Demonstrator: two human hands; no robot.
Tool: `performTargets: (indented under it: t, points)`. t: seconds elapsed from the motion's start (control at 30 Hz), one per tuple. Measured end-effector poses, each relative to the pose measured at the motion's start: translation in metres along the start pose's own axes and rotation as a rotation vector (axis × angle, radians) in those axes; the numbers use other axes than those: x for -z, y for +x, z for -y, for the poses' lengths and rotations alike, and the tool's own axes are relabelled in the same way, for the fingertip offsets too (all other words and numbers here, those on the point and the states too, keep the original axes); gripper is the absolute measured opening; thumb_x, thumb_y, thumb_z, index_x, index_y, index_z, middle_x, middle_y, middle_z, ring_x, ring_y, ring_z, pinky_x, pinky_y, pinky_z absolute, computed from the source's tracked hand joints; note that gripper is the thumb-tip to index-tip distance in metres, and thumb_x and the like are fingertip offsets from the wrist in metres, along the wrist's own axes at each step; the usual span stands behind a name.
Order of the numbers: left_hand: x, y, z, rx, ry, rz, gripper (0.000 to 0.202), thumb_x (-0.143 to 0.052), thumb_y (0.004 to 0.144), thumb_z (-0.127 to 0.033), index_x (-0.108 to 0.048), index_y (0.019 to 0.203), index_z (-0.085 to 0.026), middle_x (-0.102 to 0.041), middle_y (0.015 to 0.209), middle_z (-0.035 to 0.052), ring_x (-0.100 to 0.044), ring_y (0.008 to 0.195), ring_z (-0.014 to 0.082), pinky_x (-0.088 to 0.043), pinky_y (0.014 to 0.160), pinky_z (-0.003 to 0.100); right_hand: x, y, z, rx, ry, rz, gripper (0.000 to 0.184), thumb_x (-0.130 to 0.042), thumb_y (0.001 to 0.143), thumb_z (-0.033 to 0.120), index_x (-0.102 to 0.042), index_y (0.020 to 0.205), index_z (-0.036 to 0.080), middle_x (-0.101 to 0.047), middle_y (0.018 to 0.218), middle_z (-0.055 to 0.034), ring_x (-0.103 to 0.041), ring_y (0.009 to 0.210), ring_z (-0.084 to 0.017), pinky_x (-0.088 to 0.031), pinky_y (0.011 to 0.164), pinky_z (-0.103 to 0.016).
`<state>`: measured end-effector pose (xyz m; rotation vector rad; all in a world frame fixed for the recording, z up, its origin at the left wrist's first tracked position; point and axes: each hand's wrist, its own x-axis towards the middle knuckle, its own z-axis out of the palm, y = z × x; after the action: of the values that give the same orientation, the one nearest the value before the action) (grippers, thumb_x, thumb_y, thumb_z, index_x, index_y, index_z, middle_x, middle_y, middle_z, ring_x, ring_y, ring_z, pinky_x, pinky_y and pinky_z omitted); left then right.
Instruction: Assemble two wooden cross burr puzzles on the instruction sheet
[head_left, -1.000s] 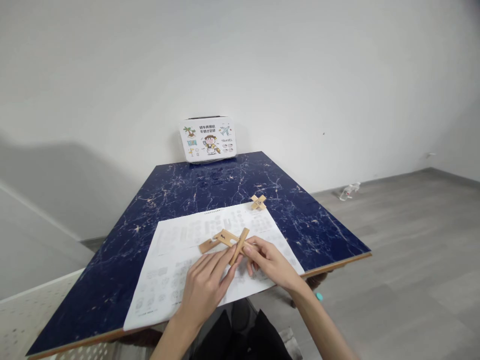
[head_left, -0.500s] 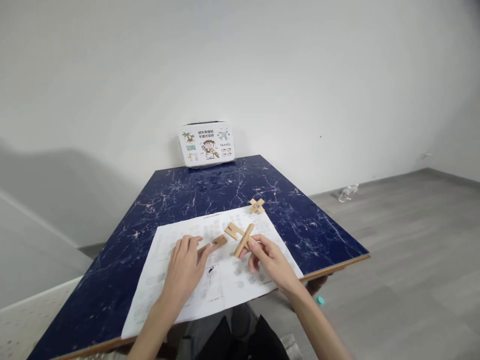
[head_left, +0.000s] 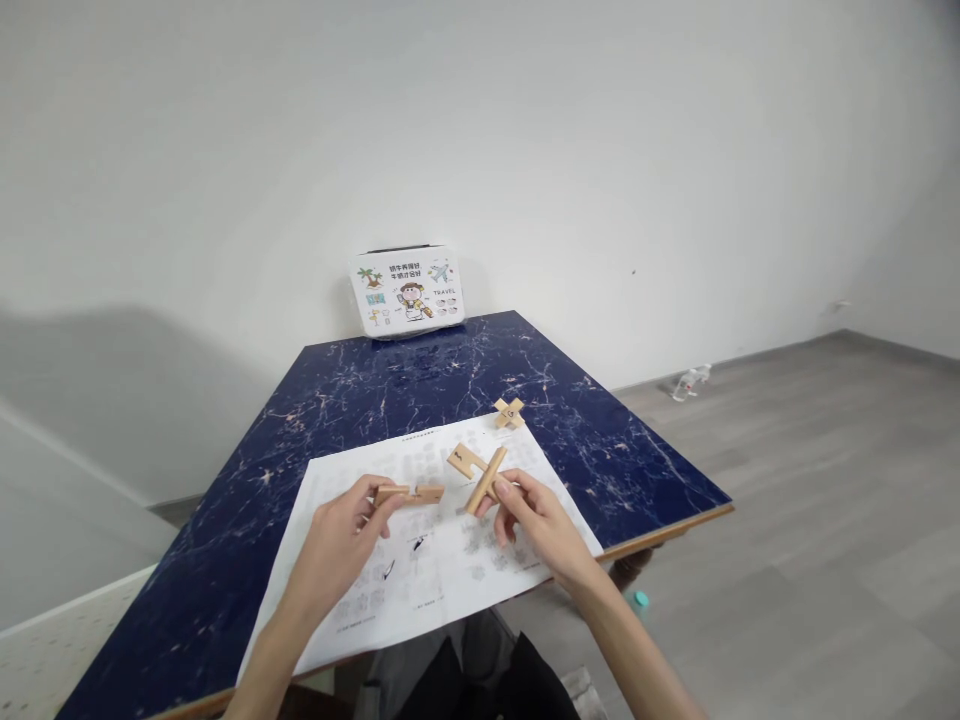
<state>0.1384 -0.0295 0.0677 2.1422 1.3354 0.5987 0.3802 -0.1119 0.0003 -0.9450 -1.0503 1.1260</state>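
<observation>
My left hand (head_left: 337, 540) pinches a short notched wooden bar (head_left: 409, 494) just above a printed white sheet (head_left: 420, 560). My right hand (head_left: 534, 515) grips two wooden bars joined crosswise (head_left: 478, 470) over the same sheet, right of the left hand. A small finished wooden cross (head_left: 509, 412) lies at the sheet's far right corner, apart from both hands. The sheet rests on a dark blue marbled table (head_left: 375, 390).
A white box with cartoon travel pictures (head_left: 406, 290) stands at the table's far edge against the wall. A clear plastic bottle (head_left: 686, 382) lies on the grey floor to the right. A small teal object (head_left: 639, 599) sits below the table's right edge.
My left hand has pulled one wooden bar away to the left, out of the cluster. My right hand keeps the two crossed bars. The view has shifted slightly.
</observation>
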Motion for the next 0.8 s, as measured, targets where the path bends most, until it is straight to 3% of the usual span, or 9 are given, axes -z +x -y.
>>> performTargets:
  t: [0.1,0.23,0.3,0.4,0.6,0.8]
  points:
    - [0.01,-0.002,-0.012,-0.076,-0.134,0.01,0.034,-0.059,0.094,-0.056,-0.066,0.1,-0.023,-0.063,0.072,-0.0017,-0.062,0.067,0.0171,-0.047,0.065,0.028,0.0,0.001,0.001,-0.002,0.02,-0.006,0.039,-0.057,0.098,0.058,-0.062,0.097,0.02,-0.074,0.095,-0.0054,-0.057,0.052,-0.011,-0.042,0.055,-0.028]
    - [0.011,0.005,-0.037,-0.187,-0.222,0.257,0.03,-0.056,0.098,-0.05,-0.067,0.096,-0.022,-0.069,0.091,0.0026,-0.064,0.072,0.0161,-0.05,0.064,0.027,0.001,0.001,0.001,-0.018,0.073,-0.002,0.038,-0.059,0.097,0.058,-0.062,0.094,0.02,-0.072,0.088,-0.0036,-0.057,0.052,-0.011,-0.041,0.055,-0.027]
    - [0.008,0.011,-0.048,-0.202,-0.21,0.352,0.028,-0.053,0.101,-0.047,-0.065,0.097,-0.022,-0.07,0.087,0.0014,-0.065,0.069,0.0157,-0.051,0.062,0.027,0.002,0.0,0.001,-0.029,0.104,-0.004,0.039,-0.06,0.096,0.058,-0.062,0.093,0.02,-0.071,0.084,-0.0028,-0.056,0.051,-0.011,-0.041,0.055,-0.027]
    - [0.003,0.019,-0.063,-0.282,-0.139,0.373,0.025,-0.051,0.103,-0.043,-0.066,0.099,-0.023,-0.072,0.086,-0.0002,-0.065,0.068,0.015,-0.051,0.066,0.027,0.005,0.001,0.0,-0.049,0.151,-0.028,0.04,-0.063,0.094,0.059,-0.062,0.09,0.019,-0.069,0.082,-0.0024,-0.054,0.051,-0.01,-0.039,0.054,-0.027]
    - [-0.003,0.033,-0.083,-0.526,-0.071,0.366,0.018,-0.056,0.102,-0.031,-0.073,0.11,-0.028,-0.076,0.11,0.0001,-0.07,0.097,0.018,-0.05,0.087,0.029,0.01,0.003,-0.001,-0.063,0.256,-0.056,0.039,-0.066,0.094,0.057,-0.063,0.086,0.018,-0.069,0.079,-0.0023,-0.051,0.05,-0.009,-0.036,0.055,-0.027]
    - [-0.009,0.047,-0.092,-0.498,-0.084,0.407,0.023,-0.065,0.097,-0.036,-0.068,0.117,-0.026,-0.077,0.102,0.0014,-0.072,0.089,0.0191,-0.052,0.08,0.03,0.012,0.004,-0.001,-0.07,0.311,-0.069,0.037,-0.069,0.092,0.054,-0.066,0.086,0.018,-0.067,0.074,-0.0014,-0.05,0.051,-0.009,-0.035,0.055,-0.026]
